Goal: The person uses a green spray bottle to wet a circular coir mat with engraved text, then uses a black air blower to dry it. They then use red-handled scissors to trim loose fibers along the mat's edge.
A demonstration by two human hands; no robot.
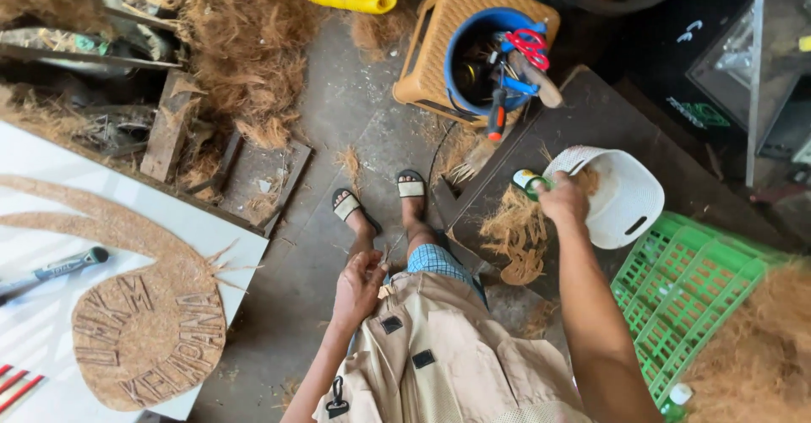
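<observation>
Right of centre, the right hand (pixel 562 199) grips a small green-capped bottle (pixel 529 181) beside light, loose fibre (pixel 514 233), best pinched in tufts; left hand (pixel 359 283), half curled, holds nothing.

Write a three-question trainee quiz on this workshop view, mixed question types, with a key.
1. True or false: the right hand is at the rim of the white basket, above a clump of brown fibre.
2. What colour is the bucket of tools standing on the tan stool?
A. blue
B. red
C. white
3. Fill in: the left hand rests by the beige ____.

Key: 1 true; 2 A; 3 vest
</observation>
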